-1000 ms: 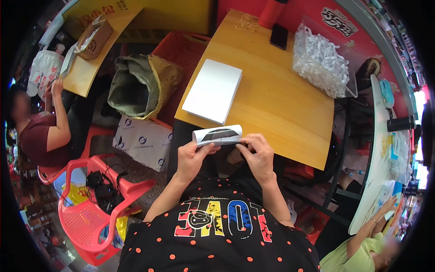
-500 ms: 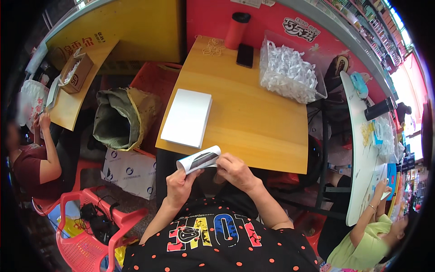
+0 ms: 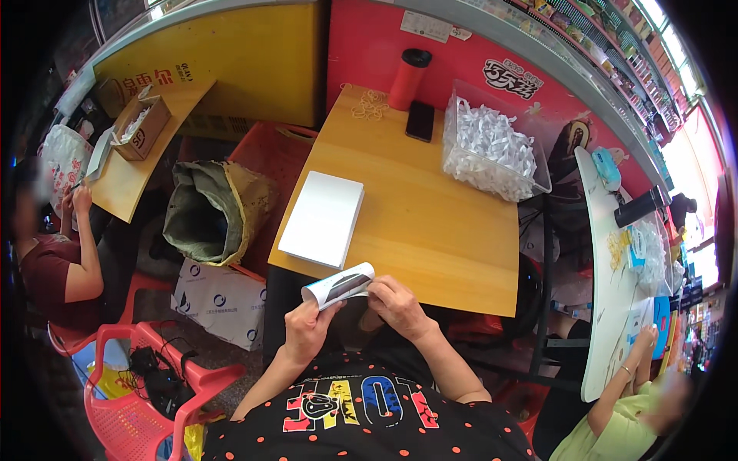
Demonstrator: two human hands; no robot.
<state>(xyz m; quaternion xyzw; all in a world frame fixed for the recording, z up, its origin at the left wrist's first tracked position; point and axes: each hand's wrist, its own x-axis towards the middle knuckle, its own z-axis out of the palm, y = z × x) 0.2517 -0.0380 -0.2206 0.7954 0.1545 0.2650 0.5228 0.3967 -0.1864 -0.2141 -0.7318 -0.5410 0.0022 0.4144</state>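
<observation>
Where the table ends at lower centre, a curled card is pinched by fingers of the left hand and right hand.

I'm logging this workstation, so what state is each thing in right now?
Left hand: gripping the rolled sheet's left end.
Right hand: pinching its right end.
Rolled sheet: curled into a tube, held off the table.
White stack: lying flat on the wooden table.
Red tumbler: upright, lid on.
Phone: flat, screen dark.
Clear bin: open, full of white pieces.
Sack: open.
</observation>
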